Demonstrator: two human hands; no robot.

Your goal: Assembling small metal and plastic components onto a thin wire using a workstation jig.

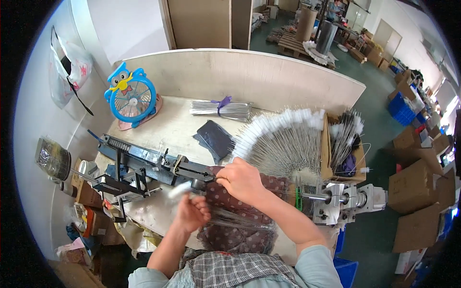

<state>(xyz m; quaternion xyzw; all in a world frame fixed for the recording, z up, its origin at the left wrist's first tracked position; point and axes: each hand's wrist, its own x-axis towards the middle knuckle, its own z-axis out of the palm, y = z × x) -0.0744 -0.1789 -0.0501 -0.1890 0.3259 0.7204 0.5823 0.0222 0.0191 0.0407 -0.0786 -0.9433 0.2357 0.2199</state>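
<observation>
Above the front of the bench, my left hand [192, 212] has its fingers curled, and a blurred white brush head [179, 190] sticks up at its thumb. My right hand [241, 181] is closed in a pinch on a thin metal wire [218, 178] at the right end of a long dark metal jig [153, 161]. Below both hands, loose thin wires [240, 218] lie on a brown dotted cloth [240, 240]. To the right of the jig, a motor-driven spindle [319, 197] points toward my right hand. Many white-tipped wire brushes [283, 134] are fanned out beyond it.
A cardboard box [326, 163] of more brushes stands at the right. Farther back lie a tied wire bundle [221, 109] and a dark pouch [214, 140]. A blue fan [133, 100] stands at the far left. A low white panel [240, 72] closes off the back of the bench.
</observation>
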